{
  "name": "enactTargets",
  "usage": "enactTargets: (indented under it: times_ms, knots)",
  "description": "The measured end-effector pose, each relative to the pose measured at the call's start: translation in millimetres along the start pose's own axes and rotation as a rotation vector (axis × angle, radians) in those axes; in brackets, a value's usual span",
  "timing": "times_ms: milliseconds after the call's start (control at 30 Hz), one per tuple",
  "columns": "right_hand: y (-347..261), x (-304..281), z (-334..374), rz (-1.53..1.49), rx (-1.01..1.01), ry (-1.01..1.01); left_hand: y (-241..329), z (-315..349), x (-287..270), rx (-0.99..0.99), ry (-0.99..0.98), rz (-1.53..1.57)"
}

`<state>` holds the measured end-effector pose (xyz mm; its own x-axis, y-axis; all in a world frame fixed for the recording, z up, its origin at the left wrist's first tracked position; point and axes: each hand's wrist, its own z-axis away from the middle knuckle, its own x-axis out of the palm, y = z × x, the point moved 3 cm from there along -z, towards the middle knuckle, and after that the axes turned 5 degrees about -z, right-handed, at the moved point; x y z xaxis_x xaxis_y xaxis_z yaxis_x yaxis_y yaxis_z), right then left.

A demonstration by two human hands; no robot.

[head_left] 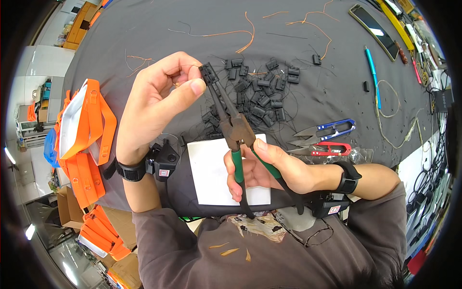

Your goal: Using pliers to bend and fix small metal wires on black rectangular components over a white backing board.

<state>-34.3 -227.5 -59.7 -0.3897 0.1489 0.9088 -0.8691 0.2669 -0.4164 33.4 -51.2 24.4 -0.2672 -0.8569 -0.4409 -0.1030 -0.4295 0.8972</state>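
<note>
My right hand (274,168) grips rusty long-nose pliers (234,129) with green and black handles. The jaws point up and away from me, and their tips meet a small black plastic part (209,73). My left hand (156,101) pinches at the left edge of that part with thumb and index finger. A fine wire (193,65) runs from the part across the index finger; a bit of orange shows between the fingers. Just beyond the pliers lies a pile of similar black plastic parts (262,98) with thin dark wires.
Below the pliers lies a white sheet (207,168). Blue snips (332,129) and red snips (329,149) rest to the right. Loose orange wires (252,33) lie at the back. A phone (374,31) and a blue pen (372,77) are far right; orange straps (89,130) hang left.
</note>
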Motion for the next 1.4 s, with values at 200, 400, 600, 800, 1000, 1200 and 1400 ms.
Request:
enactTargets:
  times_ms: [200, 400, 600, 800, 1000, 1200, 1400]
  knots:
    - [0, 0, 0, -0.004, -0.012, -0.012, 1, 0, 2, 0.005, 0.024, -0.015]
    - [2, -3, -2, -0.032, -0.032, -0.03, -2, 5, 4, -0.055, 0.093, -0.086]
    - [3, -4, -2, -0.049, -0.021, -0.032, -2, 7, 8, -0.067, 0.094, -0.047]
    - [2, -3, -1, -0.056, -0.022, -0.031, -5, 9, 7, -0.091, 0.099, -0.039]
    - [2, -3, -1, -0.041, -0.034, -0.039, 5, 15, 3, -0.003, 0.18, -0.127]
    - [2, -4, -1, -0.035, -0.034, -0.035, 3, 14, 2, 0.021, 0.097, -0.171]
    - [0, -4, -1, -0.068, 0.036, -0.003, -11, 6, 22, -0.085, -0.003, 0.137]
